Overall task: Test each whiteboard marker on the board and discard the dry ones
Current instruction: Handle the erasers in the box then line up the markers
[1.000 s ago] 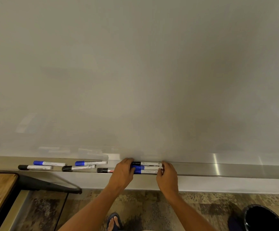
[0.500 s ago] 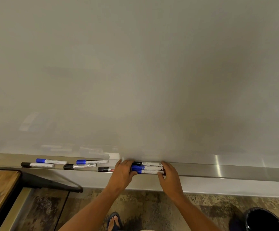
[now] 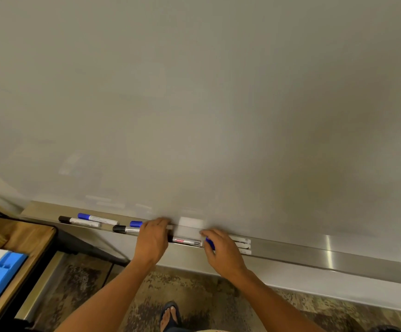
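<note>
The right hand (image 3: 221, 250), lower centre of the frame, has its fingers curled in a grip over a bundle of three markers (image 3: 242, 246) lying in the metal tray (image 3: 338, 255); a blue cap shows at its thumb side and three white ends stick out to the right. The left hand (image 3: 152, 240) rests curled over the tray just beside it; what it holds I cannot tell. Between the hands lies a red-labelled marker (image 3: 186, 241). Further left, four more markers (image 3: 96, 219) lie loose in the tray. The whiteboard (image 3: 194, 104) shows no marks. My advice: take out one marker only, uncap it, and stroke it on bare board directly above.
</note>
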Motion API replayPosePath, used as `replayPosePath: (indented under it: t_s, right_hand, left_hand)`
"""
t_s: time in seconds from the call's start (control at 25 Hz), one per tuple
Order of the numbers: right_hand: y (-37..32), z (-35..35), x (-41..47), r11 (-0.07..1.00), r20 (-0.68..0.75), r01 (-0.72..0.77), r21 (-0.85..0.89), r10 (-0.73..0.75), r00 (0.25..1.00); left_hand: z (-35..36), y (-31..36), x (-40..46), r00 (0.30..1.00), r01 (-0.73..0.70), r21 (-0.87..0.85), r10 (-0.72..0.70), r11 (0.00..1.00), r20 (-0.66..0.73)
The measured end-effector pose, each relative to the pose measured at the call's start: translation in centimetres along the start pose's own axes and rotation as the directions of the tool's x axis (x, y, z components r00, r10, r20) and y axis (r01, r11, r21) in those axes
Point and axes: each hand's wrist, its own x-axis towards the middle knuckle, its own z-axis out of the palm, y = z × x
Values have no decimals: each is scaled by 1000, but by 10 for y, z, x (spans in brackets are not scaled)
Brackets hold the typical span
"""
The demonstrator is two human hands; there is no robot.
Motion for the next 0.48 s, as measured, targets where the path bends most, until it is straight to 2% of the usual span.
replayPosePath:
  t_s: [0.16,0.36,0.48]
  right_hand:
    - [-23,20,22,995,177,75,-69,-62,982]
    - [-38,45,42,956,289,184,-230,-113,951]
    - [-41,54,51,941,312,168,-296,-71,947]
  left_hand:
    - [-12,-33,-5,996,76,54,-73,996,-46]
    - [-23,-63,-12,979,197,1,-197,980,-61]
    - [-22,-83,-18,977,208,14,-207,978,-51]
